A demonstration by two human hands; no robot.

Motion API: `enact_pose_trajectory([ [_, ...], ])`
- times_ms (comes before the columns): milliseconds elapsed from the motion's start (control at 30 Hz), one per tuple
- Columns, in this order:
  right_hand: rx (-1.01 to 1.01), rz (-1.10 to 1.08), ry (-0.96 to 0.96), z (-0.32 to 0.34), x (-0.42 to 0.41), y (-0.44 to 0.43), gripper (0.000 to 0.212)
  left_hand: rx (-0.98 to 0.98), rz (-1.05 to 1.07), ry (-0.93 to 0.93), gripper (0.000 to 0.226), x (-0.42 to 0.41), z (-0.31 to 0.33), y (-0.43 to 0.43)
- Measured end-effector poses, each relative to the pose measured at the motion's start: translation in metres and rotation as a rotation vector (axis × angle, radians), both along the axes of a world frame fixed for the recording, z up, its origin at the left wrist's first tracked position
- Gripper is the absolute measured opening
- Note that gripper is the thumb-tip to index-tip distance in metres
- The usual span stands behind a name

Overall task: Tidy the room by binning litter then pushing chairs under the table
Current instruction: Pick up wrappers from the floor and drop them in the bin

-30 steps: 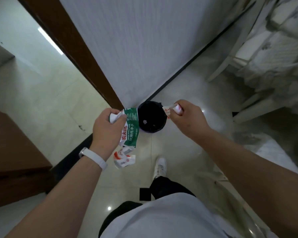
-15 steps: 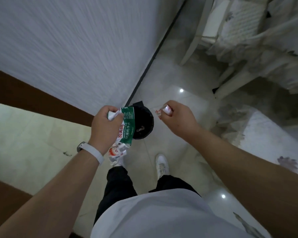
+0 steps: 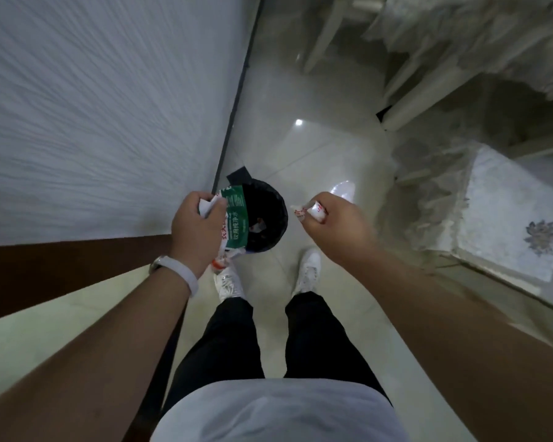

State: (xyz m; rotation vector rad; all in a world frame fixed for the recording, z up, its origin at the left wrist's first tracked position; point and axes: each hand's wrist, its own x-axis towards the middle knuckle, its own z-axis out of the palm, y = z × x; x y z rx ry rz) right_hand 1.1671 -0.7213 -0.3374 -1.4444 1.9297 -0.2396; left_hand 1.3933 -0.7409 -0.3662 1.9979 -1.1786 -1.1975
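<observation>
A round black bin (image 3: 273, 202) with a dark liner stands on the pale floor beside the wall, with a few scraps inside. My left hand (image 3: 197, 229) grips a crumpled green, white and red wrapper (image 3: 235, 218) that hangs over the bin's left rim. My right hand (image 3: 337, 226) pinches a small white and red scrap of litter (image 3: 310, 213) just right of the bin. White chairs (image 3: 406, 74) with pale covers stand at the upper right.
A white textured wall (image 3: 109, 106) with a dark skirting line runs along the left, above a brown door frame (image 3: 77, 263). A table with a lace-patterned cloth (image 3: 517, 215) is at the right. My legs and white shoes stand just below the bin.
I have stepped closer, so the bin now lies between my hands and just ahead of my shoes. Both hands still hold their litter over and beside the bin.
</observation>
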Motion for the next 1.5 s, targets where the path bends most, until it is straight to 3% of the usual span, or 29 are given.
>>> enact_pose_trajectory([
  [233,0.040,0.051,-0.056,-0.088,0.003,-0.018,0.014,0.095,0.017,-0.025,0.028,-0.009,-0.089,-0.007],
  [700,0.154,0.226,-0.035,-0.347,-0.006,-0.038,0.011,0.164,0.194,-0.030,0.016,-0.029,-0.334,-0.030],
  [933,0.131,0.451,-0.032,-0.431,0.001,-0.049,0.032,0.158,0.020,-0.119,0.015,-0.023,-0.416,-0.037],
  [1067,0.107,0.609,0.034,-0.444,-0.003,-0.054,0.056,0.221,-0.091,-0.088,0.014,-0.021,-0.429,-0.034],
  [1167,0.103,0.668,0.078,-0.430,-0.008,-0.051,0.058,0.251,-0.159,-0.120,0.020,-0.020,-0.414,-0.030],
  [1233,0.088,0.674,0.105,-0.410,-0.010,-0.046,0.054,0.257,-0.255,-0.155,0.027,-0.019,-0.390,-0.027],
  [1367,0.071,0.689,0.191,-0.355,-0.017,-0.032,0.051,0.174,-0.650,-0.305,0.049,-0.022,-0.324,-0.024],
  [1500,0.035,0.648,0.240,-0.281,-0.022,-0.026,0.053,0.039,-0.757,-0.437,0.049,-0.030,-0.250,-0.020],
])
